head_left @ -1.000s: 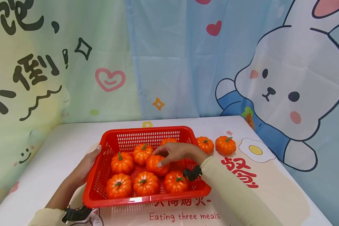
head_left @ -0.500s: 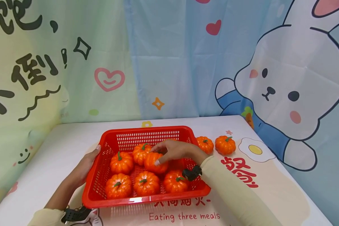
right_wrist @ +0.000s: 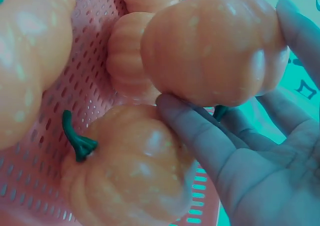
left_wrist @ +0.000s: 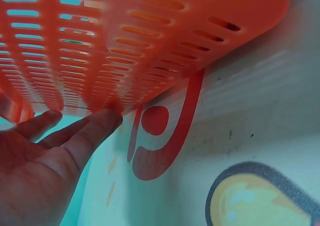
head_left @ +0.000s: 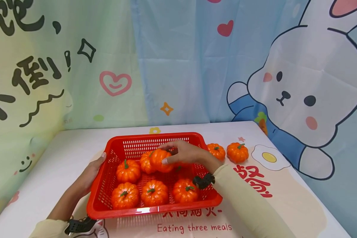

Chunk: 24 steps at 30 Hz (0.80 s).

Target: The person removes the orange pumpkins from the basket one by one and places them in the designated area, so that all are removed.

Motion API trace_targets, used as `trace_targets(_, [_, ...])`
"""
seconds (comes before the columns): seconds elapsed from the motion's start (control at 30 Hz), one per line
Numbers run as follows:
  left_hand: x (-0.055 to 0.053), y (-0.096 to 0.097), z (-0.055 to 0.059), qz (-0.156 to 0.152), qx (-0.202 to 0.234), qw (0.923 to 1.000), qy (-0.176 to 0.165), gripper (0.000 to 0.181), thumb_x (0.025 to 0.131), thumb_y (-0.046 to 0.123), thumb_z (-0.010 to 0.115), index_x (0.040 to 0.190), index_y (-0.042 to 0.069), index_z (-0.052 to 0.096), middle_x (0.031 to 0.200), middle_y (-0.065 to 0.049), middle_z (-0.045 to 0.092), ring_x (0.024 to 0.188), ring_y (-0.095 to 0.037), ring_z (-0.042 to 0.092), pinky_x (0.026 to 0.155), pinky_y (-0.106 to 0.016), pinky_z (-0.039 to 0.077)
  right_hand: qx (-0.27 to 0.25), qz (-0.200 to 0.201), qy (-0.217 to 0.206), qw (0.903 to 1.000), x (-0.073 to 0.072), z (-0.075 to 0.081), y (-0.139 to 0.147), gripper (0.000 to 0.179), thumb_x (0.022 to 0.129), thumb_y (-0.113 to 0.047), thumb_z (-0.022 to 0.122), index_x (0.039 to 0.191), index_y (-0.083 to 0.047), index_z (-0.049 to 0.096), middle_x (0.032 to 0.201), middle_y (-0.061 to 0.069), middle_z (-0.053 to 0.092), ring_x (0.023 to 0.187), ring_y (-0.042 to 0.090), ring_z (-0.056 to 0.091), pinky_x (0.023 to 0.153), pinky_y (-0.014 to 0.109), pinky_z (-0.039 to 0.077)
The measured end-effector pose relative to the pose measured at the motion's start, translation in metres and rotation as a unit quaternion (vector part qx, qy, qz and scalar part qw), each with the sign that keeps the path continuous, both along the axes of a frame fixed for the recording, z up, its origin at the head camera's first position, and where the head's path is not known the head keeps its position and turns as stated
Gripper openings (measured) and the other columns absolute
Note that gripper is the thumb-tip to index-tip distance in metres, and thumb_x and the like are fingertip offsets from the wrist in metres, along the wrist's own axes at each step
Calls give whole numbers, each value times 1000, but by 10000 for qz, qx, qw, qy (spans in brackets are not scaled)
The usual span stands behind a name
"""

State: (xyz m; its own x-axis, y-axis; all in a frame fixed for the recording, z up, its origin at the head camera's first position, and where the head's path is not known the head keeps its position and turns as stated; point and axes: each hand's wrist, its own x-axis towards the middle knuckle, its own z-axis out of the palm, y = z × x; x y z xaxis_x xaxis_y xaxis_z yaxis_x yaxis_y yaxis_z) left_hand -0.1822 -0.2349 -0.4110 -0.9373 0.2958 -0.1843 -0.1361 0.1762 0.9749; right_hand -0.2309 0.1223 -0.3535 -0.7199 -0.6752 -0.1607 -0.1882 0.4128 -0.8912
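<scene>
A red plastic basket (head_left: 166,209) with slotted walls holds several orange toy pumpkins (head_left: 125,196) with green stems. At its left side my left hand (head_left: 90,172) holds the rim, thumb on top; in the left wrist view, its fingers (left_wrist: 95,131) press against the slotted wall from outside. My right hand (head_left: 185,152) grips one small pumpkin (head_left: 160,161) between thumb and fingers, above the basket floor. In the right wrist view that held pumpkin (right_wrist: 215,48) is turned with its stem downward, and another pumpkin (right_wrist: 130,171) sits just below the fingers.
Two more pumpkins (head_left: 237,153) sit on the table outside the basket, by its right rear corner. The table has a printed white and beige cloth (head_left: 285,195). A patterned curtain (head_left: 178,66) hangs behind the table.
My right hand has lifted the pumpkin from among the others, slightly up and to the left, tipping it over. The left hand and basket have stayed in place.
</scene>
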Motion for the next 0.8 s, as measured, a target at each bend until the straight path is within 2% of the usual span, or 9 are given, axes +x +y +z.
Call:
trace_targets(0.17, [-1, -1, -1, -37, 42, 10000, -21, 74, 102, 57, 26, 146, -2, 30, 114, -16, 63, 92, -29, 69, 77, -47, 56, -42, -98, 251, 9996, -1, 2, 3, 52, 88, -30, 74, 136, -22, 57, 124, -3, 59, 110, 20, 57, 90, 32, 52])
trace_targets(0.33, [-1, -1, 0, -90, 85, 9999, -26, 74, 102, 57, 26, 146, -2, 31, 113, -15, 64, 91, -30, 69, 77, -47, 56, -95, -125, 392, 9991, -1, 6, 8, 52, 88, -29, 73, 137, -21, 56, 124, -1, 60, 110, 20, 57, 89, 32, 52])
trace_targets(0.5, [-3, -1, 1, -105, 34, 9999, 9, 74, 102, 57, 25, 146, -3, 30, 113, -16, 64, 92, -31, 69, 76, -47, 56, -311, -223, 361, 9986, 0, 15, 16, 52, 89, -26, 72, 137, -17, 56, 124, 2, 60, 108, 22, 60, 87, 34, 54])
trace_targets(0.7, [-1, -2, 2, -70, 27, 10000, -49, 75, 102, 58, 26, 147, -2, 29, 114, -15, 64, 92, -30, 69, 76, -46, 57, -391, -561, 233, 9974, 2, 21, 27, 53, 89, -30, 72, 138, -23, 55, 128, 2, 57, 113, 25, 56, 87, 41, 55])
trace_targets(0.8, [-1, -2, 1, -47, 33, 10000, -75, 75, 102, 58, 26, 147, -1, 30, 114, -15, 64, 91, -29, 69, 76, -46, 57, -449, -688, 222, 9964, 2, 23, 33, 53, 89, -28, 73, 138, -22, 54, 129, 4, 56, 114, 26, 55, 87, 44, 54])
